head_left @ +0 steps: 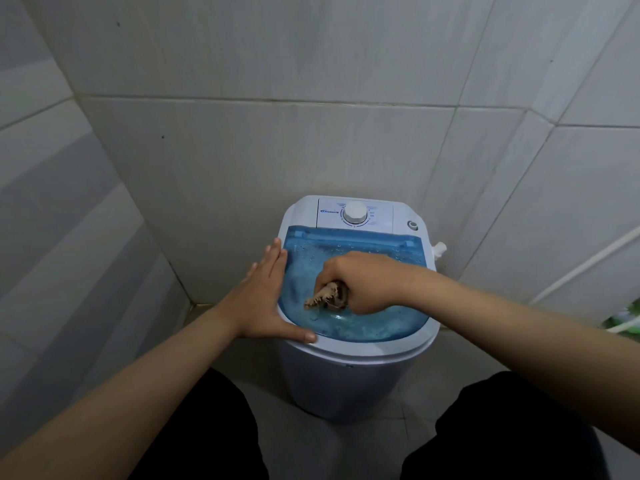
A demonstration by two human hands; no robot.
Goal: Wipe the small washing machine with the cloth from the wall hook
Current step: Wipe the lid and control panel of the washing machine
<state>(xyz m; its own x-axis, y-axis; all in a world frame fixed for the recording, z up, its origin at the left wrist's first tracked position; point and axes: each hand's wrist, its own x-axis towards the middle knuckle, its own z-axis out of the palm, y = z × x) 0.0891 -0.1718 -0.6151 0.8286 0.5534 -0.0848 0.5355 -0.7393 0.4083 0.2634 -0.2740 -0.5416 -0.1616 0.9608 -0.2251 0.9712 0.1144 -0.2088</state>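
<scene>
At nine o'clock my left hand (264,299) lies flat, fingers straight, bracing the washing machine (353,358) rim. Mid-lid, my right hand (360,282) clenches the bunched cloth (325,295) against the blue lid (363,323). Droplets at twelve o'clock suggest wiping is underway; the control panel (356,213) and body look undone.

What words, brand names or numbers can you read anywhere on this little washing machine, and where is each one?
Blue brand logo on the control panel, left of the white dial: blurred, not legible.
Small markings ringing the dial: too small to read.
Blue lid, round button, washing machine body: no text visible.
</scene>
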